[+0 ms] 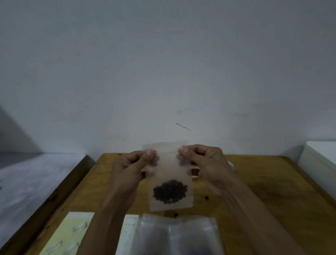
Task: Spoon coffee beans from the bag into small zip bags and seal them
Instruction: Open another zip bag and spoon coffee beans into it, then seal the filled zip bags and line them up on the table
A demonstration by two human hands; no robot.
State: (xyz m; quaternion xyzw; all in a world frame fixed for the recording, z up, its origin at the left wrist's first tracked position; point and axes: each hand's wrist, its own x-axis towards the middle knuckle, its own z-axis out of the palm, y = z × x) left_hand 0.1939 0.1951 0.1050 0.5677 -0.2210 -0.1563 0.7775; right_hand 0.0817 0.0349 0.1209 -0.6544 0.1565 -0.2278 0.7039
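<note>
Big clear bag (174, 237): nearest the camera, flat on the wooden table (272, 196), dark beans showing at its lower edge.
Yellow sheet (60, 242): left of it, on the table.
Left hand (130, 167): thumb and fingers pinch the small zip bag (169, 175) at its top left.
Small zip bag: held upright above the table, coffee beans (170, 191) pooled low inside.
Right hand (207, 164): pinches the top right corner.
Stray bean (206, 198): on the table, right of the bag.

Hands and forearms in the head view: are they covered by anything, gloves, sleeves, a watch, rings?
Nothing worn that shows. The left hand and right hand are bare, with no gloves and no rings visible. Both forearms are bare right down to the frame's bottom edge, so no sleeve or cuff comes into view, and neither wrist carries a watch or band. The thumbnails look short and unpainted.
</note>
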